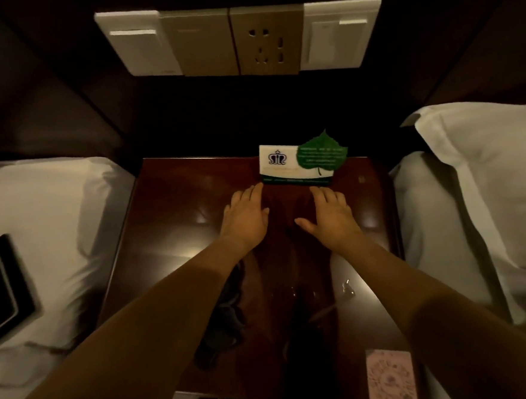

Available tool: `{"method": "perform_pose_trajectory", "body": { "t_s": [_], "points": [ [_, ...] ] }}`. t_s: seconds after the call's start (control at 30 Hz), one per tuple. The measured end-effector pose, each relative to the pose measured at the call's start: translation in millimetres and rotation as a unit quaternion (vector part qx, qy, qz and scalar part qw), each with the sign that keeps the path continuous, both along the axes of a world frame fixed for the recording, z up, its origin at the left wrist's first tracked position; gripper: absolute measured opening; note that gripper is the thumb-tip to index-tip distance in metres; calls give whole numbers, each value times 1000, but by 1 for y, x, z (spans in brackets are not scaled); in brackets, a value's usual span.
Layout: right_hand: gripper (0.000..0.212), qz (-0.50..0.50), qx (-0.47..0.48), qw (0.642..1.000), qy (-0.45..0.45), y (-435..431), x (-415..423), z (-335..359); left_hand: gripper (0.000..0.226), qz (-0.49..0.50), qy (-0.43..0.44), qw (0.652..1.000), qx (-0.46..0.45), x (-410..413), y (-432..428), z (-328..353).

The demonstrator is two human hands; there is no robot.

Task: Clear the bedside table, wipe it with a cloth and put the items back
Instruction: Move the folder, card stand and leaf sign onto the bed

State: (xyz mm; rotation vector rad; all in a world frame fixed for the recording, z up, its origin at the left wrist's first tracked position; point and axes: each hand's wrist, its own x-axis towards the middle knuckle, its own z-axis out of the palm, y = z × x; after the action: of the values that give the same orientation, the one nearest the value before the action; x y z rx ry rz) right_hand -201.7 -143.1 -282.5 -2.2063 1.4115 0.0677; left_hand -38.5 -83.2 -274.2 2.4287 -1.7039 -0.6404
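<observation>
- Bedside table [169, 212]: dark polished top between the left bed [54, 214] and the right bed [461, 204]. Black flat items [3, 286] lie on the left bed, so clearing is probably the step in hand, though putting back cannot be excluded.
- Left hand [245, 216] and right hand [330, 216]: arms stretched forward, palms down, fingers straight, holding nothing, fingertips at the card's lower edge.
- Leaf-printed card [296, 165]: at the table's rear, right of centre. The next move calls for a pinch from both sides.
- Dark cloth [226, 311], apparently: crumpled near the front, untouched.
- Pink card [389, 377]: front right corner.
</observation>
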Motion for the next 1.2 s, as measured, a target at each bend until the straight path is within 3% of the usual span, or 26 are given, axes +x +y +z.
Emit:
{"method": "perform_pose_trajectory", "body": {
  "t_s": [0.2,0.33,0.4,0.53,0.8,1.2],
  "points": [
    [74,-76,-17,995,-66,-23,-7,-18,54,78,81,992,-54,-5,-40,-11],
    [61,-198,-44,965,-169,-37,-4,-22,59,168,140,973,-77,-8,-64,-14],
    [66,-232,-24,950,-209,-46,-2,-22,56,201,158,964,-80,-9,-73,-15],
    [70,-208,11,943,-260,-67,4,-22,46,239,194,947,-96,-14,-78,-19],
    [48,-224,37,907,-354,-60,17,-20,40,302,232,910,-165,-12,-66,-18],
    [48,-170,52,919,-353,-6,90,25,32,352,205,889,-210,57,10,19]
  ]
}}
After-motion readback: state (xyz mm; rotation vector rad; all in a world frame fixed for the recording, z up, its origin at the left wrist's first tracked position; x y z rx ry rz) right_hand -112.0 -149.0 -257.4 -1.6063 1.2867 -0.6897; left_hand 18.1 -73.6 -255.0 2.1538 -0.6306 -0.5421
